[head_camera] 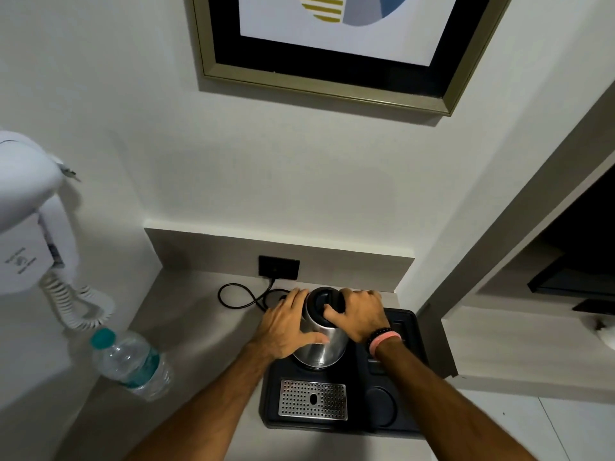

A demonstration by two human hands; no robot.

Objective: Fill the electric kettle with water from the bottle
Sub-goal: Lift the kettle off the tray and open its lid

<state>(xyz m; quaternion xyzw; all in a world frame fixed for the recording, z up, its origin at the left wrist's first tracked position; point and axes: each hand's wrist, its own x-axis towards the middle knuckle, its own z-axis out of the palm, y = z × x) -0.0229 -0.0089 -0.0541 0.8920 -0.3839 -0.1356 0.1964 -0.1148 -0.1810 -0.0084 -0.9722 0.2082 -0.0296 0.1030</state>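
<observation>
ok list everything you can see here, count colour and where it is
kettle: 1, steel with black lid, on the tray's far left corner
tray: 1, black, on the counter
drip grate: 1, silver, tray's near left
bottle: 1, clear with teal cap and label, capped, counter left
cable: 1, black, looped behind kettle
socket: 1, black, back panel
hair dryer: 1, white, left wall
picture: 1, gold frame, wall above
wristbands: black and pink, right wrist
hands: left on kettle's side, right on its lid

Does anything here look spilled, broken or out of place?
Nothing stands out. The kettle sits upright on its black tray with both hands on it, the capped bottle stands on the counter, and no spilled water shows.
</observation>
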